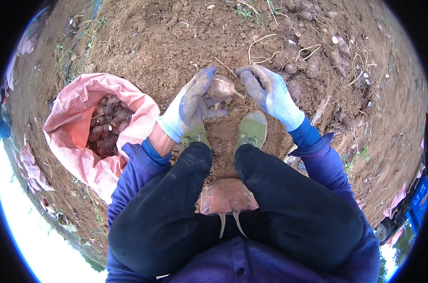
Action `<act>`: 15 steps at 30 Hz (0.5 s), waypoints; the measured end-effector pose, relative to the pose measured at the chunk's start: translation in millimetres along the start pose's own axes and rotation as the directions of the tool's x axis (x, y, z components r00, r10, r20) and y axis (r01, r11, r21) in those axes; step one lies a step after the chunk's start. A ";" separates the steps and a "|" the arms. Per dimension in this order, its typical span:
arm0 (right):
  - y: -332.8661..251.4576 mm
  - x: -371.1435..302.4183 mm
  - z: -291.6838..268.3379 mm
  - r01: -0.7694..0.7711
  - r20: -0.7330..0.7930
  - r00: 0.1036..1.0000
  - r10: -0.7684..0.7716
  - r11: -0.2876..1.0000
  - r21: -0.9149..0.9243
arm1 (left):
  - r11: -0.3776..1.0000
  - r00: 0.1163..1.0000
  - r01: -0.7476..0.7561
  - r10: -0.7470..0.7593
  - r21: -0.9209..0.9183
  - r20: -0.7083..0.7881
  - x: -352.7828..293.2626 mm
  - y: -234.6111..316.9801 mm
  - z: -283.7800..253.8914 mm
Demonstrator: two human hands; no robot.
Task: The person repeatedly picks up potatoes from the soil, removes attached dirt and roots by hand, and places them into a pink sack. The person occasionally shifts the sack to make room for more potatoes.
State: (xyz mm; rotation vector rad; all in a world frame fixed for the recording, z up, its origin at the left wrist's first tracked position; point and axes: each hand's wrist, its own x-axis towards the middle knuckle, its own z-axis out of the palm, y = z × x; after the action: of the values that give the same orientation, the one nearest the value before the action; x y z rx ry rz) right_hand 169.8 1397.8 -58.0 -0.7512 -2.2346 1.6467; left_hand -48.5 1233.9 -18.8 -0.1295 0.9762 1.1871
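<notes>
My left hand (191,104), in a white glove with a soiled blue-grey palm, is closed around the side of a brown tuber (223,86). The tuber has a pale thin tail pointing right. Its left part is hidden by my fingers. Just to the right of it, my right hand (266,90) wears a matching glove. Its fingers are bent but apart, and I see nothing held in them. Both hands hover low over the brown soil (162,52), ahead of my green shoes (251,129).
A pink woven sack (65,120) stands at my left, with many dark tubers (111,120) inside. More soil-covered tubers (313,66) and pale roots lie at the upper right. A pinkish seat pad (228,195) shows between my legs. A blue vehicle (419,200) is at the far right edge.
</notes>
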 end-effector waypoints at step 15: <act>50.7 29.3 20.9 -0.190 0.166 0.934 0.316 0.833 -0.519 | 0.997 0.988 -0.010 0.021 0.073 -0.155 11.7 -9.4 -29.6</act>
State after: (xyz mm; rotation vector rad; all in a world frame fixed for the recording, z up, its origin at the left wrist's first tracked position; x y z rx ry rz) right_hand 147.7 1408.3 -115.2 -1.0579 -2.9055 1.3250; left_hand -57.3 1221.9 -48.5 -0.1595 1.1574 1.1674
